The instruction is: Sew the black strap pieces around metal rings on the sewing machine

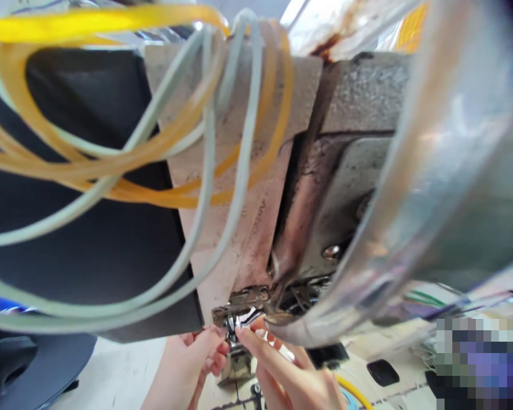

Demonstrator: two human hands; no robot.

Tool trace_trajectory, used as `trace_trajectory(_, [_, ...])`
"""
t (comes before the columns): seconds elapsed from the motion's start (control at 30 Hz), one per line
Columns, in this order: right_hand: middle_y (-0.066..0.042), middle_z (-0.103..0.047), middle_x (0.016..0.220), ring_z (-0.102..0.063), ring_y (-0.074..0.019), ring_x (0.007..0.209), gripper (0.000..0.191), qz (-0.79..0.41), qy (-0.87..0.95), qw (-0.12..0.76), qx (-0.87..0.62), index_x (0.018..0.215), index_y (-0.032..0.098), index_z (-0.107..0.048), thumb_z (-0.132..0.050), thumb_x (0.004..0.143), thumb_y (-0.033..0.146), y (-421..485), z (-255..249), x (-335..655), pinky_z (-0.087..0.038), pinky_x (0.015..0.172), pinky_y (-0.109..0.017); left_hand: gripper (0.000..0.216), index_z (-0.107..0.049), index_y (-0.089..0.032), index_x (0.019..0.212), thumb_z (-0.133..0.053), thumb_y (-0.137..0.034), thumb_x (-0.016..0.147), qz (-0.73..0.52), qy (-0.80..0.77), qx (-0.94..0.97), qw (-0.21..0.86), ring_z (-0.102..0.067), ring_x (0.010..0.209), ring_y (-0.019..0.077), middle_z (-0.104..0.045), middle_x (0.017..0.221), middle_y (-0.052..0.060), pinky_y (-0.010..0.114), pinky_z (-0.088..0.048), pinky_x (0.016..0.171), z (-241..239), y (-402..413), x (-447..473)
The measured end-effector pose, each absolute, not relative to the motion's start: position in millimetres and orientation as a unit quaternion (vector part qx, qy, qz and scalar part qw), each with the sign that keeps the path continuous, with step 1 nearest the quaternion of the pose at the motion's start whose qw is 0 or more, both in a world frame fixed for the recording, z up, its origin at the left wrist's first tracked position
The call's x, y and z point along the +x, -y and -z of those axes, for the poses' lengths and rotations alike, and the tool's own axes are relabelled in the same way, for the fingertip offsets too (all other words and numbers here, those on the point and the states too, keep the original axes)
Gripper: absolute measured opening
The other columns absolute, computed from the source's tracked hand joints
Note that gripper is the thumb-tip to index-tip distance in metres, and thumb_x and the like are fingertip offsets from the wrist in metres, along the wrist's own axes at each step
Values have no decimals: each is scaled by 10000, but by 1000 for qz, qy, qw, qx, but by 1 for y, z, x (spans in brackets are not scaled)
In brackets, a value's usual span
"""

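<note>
Part: shiny metal piece (pixel 241 319), long axis roughly level, under the rusty bracket (pixel 243 299).
Left hand (pixel 196 364): pinching it.
Right hand (pixel 282 370): fingertips on it too.
Around: tubes (pixel 154 154) looped above the bracket.

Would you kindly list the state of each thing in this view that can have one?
Left hand: fingers curled at the shiny metal part.
Right hand: fingertips pinching the same part.
Yellow tubes: slack, looped.
Grey tubes: slack, hanging across.
Clear curved guard: close to camera, blurred.
</note>
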State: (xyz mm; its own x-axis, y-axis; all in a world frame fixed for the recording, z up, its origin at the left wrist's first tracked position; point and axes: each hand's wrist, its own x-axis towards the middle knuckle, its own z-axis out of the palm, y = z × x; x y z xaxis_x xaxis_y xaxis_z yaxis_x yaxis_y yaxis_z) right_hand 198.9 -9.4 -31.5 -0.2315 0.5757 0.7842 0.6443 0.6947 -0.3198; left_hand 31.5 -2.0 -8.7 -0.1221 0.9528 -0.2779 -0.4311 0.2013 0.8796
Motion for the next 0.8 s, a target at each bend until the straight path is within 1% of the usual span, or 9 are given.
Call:
trace_trajectory(0.17, [-62,-756,880,-739,-215,735,364,-29,784,482,-389,1135,315,-717,-478,910,157,8,26,201,-611,625,-284,200,-710,-121,596,-883,-220,576,-562,-476,283,614,-569,509,80,-665,560,3,150,-464,491,3,-5,29])
trace_trajectory(0.23, [-62,-754,941,-736,-203,788,363,-61,780,490,-385,1132,291,-714,-475,910,131,11,20,204,-603,681,-277,229,-702,-114,583,-900,-226,555,-553,-466,297,623,-553,502,66,-656,547,-2,129,-452,476,0,-7,27])
trace_trajectory(0.33, [-48,-734,1034,-715,-174,888,353,-86,754,529,-380,1092,262,-708,-473,912,70,21,15,211,-569,778,-272,247,-702,-111,589,-908,-241,550,-541,-447,313,641,-526,476,42,-650,543,-9,101,-426,448,-2,-8,24])
trace_trajectory(0.4, [-39,-718,1022,-691,-160,901,330,-95,728,552,-395,1066,248,-708,-490,917,49,31,20,215,-543,789,-269,231,-711,-119,622,-899,-243,572,-536,-436,318,649,-543,493,40,-662,571,-12,95,-447,474,-2,-7,22])
trace_trajectory(0.47, [-36,-701,970,-669,-158,863,306,-122,714,552,-413,1053,236,-704,-499,926,48,42,31,219,-527,748,-271,194,-704,-126,629,-871,-224,618,-528,-434,321,655,-562,510,44,-664,584,-13,94,-466,497,-1,-6,19])
trace_trajectory(0.57, [-39,-685,926,-637,-176,838,267,-175,723,503,-440,1032,225,-693,-501,941,64,59,55,219,-512,717,-298,167,-686,-127,618,-829,-189,677,-521,-433,331,657,-552,506,41,-642,569,-20,86,-457,487,-1,-6,17])
trace_trajectory(0.67, [-40,-683,920,-593,-218,876,168,-147,760,385,-503,969,231,-693,-584,927,111,68,78,209,-494,749,-352,177,-684,-120,618,-835,-193,673,-520,-428,343,655,-508,475,29,-612,547,-31,77,-416,445,-3,-8,17])
trace_trajectory(0.73, [-46,-673,953,-568,-258,911,104,-112,772,324,-535,926,234,-692,-707,861,154,69,90,201,-479,765,-395,180,-684,-120,617,-840,-199,659,-523,-425,349,652,-494,470,25,-606,551,-34,76,-406,439,-4,-8,17])
trace_trajectory(0.8, [-59,-664,977,-553,-295,926,156,-92,771,303,-553,874,225,-685,-788,784,151,69,98,192,-460,769,-435,171,-682,-124,618,-832,-196,656,-525,-423,353,649,-496,479,28,-600,560,-37,79,-403,442,-4,-8,17])
